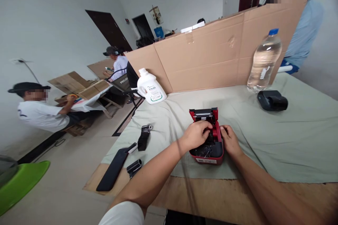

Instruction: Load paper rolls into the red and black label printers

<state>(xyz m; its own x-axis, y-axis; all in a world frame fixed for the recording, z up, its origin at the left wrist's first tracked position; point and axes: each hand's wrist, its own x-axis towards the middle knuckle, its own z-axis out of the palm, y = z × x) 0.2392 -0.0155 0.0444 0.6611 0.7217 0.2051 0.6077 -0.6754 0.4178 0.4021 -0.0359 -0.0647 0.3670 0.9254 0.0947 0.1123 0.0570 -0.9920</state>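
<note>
A small red-and-black label printer [207,160] stands on the cloth in front of me, its hinged lid [204,112] raised. My left hand [196,134] reaches over it from the left, fingers bent down into the open compartment; what they pinch, if anything, is hidden. Against the right wall of the printer, my right hand [231,140] grips the edge with bent fingers. Left of the printer lie a roll of black film [144,137], partly unwound, and a second black roll [134,167] near my forearm. A long dark flat case [113,168] lies beside them.
A cardboard divider [200,59] stands along the far edge. Before it are a white jug [151,88] at left, a large water bottle [264,61] and a black device [272,100] at right. Green-grey cloth [295,140] covers the table. Other people sit behind and at left.
</note>
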